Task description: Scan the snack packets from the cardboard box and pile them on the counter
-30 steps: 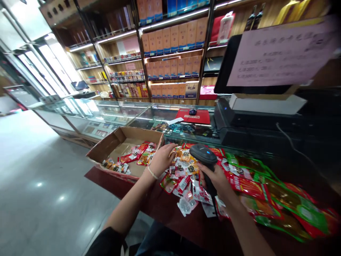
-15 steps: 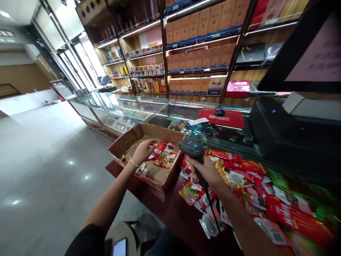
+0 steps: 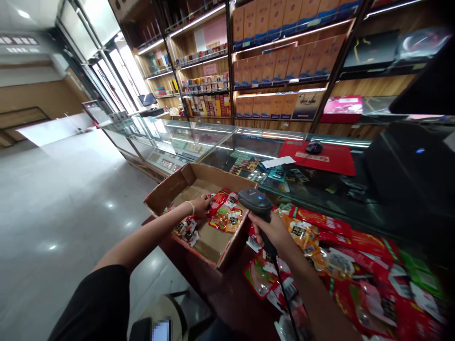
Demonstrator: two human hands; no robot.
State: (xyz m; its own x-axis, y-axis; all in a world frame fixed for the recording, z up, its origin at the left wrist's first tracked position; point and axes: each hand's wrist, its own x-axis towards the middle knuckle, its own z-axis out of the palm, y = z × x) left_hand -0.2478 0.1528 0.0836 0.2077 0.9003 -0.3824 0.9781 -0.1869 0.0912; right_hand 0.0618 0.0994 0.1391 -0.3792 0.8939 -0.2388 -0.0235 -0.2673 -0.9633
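My right hand [image 3: 270,231] is wrapped round the handle of a black barcode scanner [image 3: 255,201], whose blue light shows on top. The scanner's head is at the right rim of a shallow cardboard box [image 3: 208,246], and its cable hangs below. Inside the box, my left hand [image 3: 202,206] has its fingers bent down onto the edge of a red snack packet [image 3: 218,201]. An orange-and-red snack packet [image 3: 225,219] lies just in front of that one. More small packets [image 3: 186,229] lie at the box's near left, partly behind my forearm.
Many red, orange and green snack packets [image 3: 341,260] are heaped right of the box. Behind stands a glass display counter [image 3: 222,158] with a red mat [image 3: 327,163] and a mouse [image 3: 314,148]. A dark machine [image 3: 401,175] is at the right; a stool [image 3: 161,312] stands below.
My left hand has moved right and down onto the red packet. The scanner stays in my right hand beside the box rim. The view has turned slightly left.
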